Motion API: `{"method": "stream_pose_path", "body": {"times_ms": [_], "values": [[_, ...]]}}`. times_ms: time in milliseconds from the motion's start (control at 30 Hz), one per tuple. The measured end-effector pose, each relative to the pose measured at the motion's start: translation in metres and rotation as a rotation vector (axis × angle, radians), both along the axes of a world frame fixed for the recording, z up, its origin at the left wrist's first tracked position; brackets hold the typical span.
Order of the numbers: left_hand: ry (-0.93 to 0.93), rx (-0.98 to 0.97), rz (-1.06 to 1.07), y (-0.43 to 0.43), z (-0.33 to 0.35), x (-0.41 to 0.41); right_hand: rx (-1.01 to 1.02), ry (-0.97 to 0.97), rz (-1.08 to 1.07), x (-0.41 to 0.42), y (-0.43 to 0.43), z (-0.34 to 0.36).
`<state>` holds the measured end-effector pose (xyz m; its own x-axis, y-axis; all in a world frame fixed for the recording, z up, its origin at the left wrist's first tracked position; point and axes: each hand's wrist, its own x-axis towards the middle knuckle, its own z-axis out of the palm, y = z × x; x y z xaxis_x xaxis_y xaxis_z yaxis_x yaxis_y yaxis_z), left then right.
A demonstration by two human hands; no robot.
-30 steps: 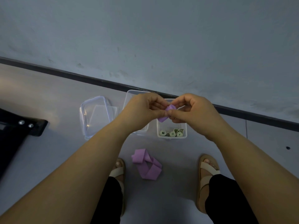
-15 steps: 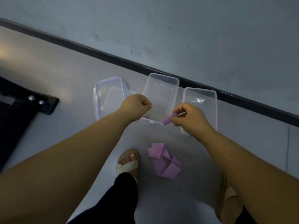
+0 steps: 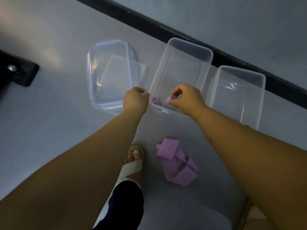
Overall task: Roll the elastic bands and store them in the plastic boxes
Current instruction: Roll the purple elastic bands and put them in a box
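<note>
My right hand (image 3: 186,99) pinches a small rolled purple elastic band (image 3: 171,98) just inside the near end of the middle clear plastic box (image 3: 191,52). Another rolled purple band (image 3: 155,100) lies on that box's floor in its near left corner. My left hand (image 3: 135,101) rests at the box's near left corner with fingers curled, holding no band. A second clear box (image 3: 259,80) stands to the right; what it holds is hard to see. On the floor between my feet lies a heap of loose purple bands (image 3: 177,162).
Clear lids (image 3: 109,73) with a blue seal are stacked left of the boxes. A black skirting strip (image 3: 166,29) runs along the wall behind them. A black metal foot (image 3: 21,73) with a bolt sits at far left. My sandalled left foot (image 3: 132,163) is near the loose bands.
Both hands have dropped from chest height to the middle box. The hands parted; the right one carried the rolled band into the box's near end. The view tilted down and closer.
</note>
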<state>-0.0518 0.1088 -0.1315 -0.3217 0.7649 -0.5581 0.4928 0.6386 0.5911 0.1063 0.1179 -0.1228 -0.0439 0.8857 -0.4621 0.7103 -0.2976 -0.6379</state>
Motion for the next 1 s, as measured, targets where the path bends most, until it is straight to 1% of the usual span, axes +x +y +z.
{"method": "stream_pose_path", "body": {"times_ms": [167, 400, 600, 900, 1000], "values": [[-0.157, 0.077, 0.157, -0.008, -0.012, 0.003, -0.043, -0.064, 0.143, -0.008, 0.003, -0.022], [-0.196, 0.106, 0.198, -0.01, -0.014, 0.004, -0.045, -0.08, 0.155, -0.011, 0.004, -0.033], [-0.21, 0.116, 0.212, -0.011, -0.015, 0.005, -0.113, -0.059, 0.157, -0.013, 0.009, -0.031], [-0.217, 0.122, 0.221, -0.013, -0.018, 0.005, -0.18, 0.048, 0.04, -0.014, 0.006, -0.031], [-0.233, 0.122, 0.228, -0.013, -0.017, 0.005, -0.236, 0.132, -0.083, -0.014, 0.007, -0.034]]}}
